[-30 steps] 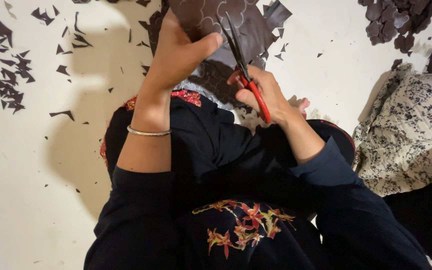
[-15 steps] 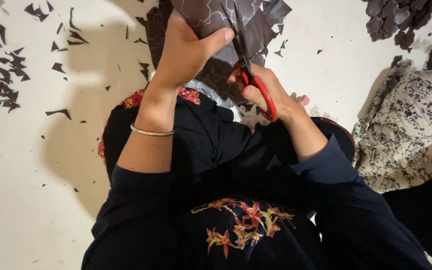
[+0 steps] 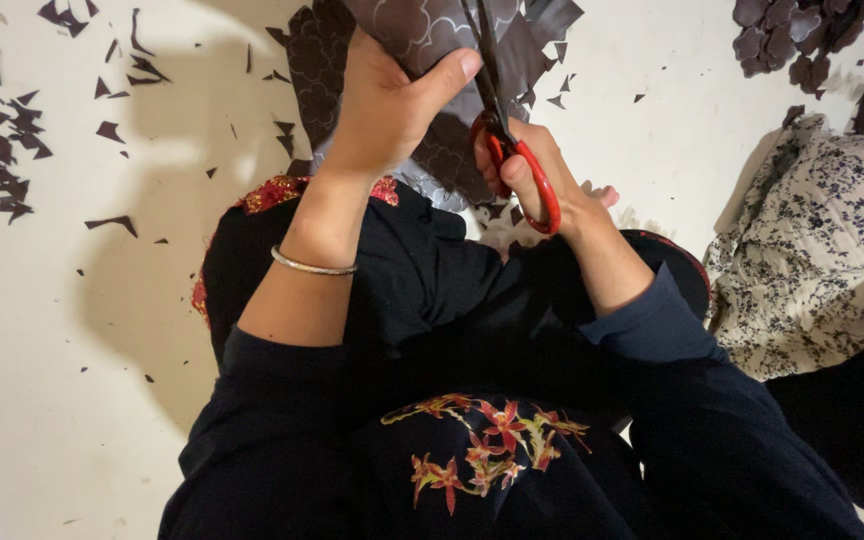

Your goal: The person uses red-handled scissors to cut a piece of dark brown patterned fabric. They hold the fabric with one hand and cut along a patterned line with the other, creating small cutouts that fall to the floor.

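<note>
The left hand point(image 3: 387, 105) is pinching one patterned dark sheet point(image 3: 422, 30); beside it, the right hand point(image 3: 537, 175) is gripping one pair of red-handled scissors point(image 3: 512, 150).

Your left hand point(image 3: 387, 105) pinches the dark patterned sheet point(image 3: 422, 30), thumb on top. Your right hand point(image 3: 532, 175) grips the red-handled scissors point(image 3: 512, 150), blades up into the sheet. Dark scraps point(image 3: 2, 160) litter the pale floor point(image 3: 72, 400), and flowered cloth point(image 3: 812, 250) lies to your right.
</note>
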`<state>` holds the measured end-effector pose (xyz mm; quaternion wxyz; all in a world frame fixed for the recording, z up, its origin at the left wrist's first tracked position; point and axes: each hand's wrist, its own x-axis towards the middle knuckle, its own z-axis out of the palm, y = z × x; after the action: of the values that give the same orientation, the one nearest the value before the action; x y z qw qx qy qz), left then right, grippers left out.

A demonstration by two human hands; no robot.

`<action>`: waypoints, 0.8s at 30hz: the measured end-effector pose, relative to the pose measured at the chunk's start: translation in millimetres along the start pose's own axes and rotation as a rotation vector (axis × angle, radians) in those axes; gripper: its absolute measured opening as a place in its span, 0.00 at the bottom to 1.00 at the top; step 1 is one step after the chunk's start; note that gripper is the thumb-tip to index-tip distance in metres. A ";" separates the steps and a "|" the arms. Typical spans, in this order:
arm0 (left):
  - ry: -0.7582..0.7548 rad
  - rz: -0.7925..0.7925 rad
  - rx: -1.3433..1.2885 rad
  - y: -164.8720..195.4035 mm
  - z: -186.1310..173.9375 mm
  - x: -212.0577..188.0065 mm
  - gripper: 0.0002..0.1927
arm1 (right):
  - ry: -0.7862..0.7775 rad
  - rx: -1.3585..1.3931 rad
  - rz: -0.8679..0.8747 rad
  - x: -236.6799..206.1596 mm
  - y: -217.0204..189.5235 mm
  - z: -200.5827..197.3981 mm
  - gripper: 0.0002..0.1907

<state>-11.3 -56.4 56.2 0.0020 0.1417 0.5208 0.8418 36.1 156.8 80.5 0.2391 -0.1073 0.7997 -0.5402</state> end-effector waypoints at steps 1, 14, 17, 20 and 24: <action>0.011 -0.002 -0.006 0.3 1.1 -0.6 0.06 | 0.000 -0.007 0.003 -0.5 -0.7 -0.8 0.53; 0.025 -0.021 -0.027 9.1 2.4 0.4 0.07 | 0.032 -0.017 -0.012 0.5 -5.3 -7.1 0.48; 0.018 -0.039 -0.028 9.3 0.3 0.6 0.07 | 0.018 0.021 0.004 -0.7 -5.0 -9.0 0.48; 0.026 -0.057 -0.013 8.4 -1.5 1.3 0.09 | 0.010 -0.026 -0.007 -0.4 -5.1 -13.4 0.47; 0.011 -0.098 -0.038 7.8 -5.9 1.0 0.09 | -0.028 -0.046 -0.027 1.2 -5.5 -19.5 0.47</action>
<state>-12.5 -64.9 60.8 0.0430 0.1111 0.5110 0.8513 24.9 170.0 91.1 0.2402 -0.1312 0.8070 -0.5233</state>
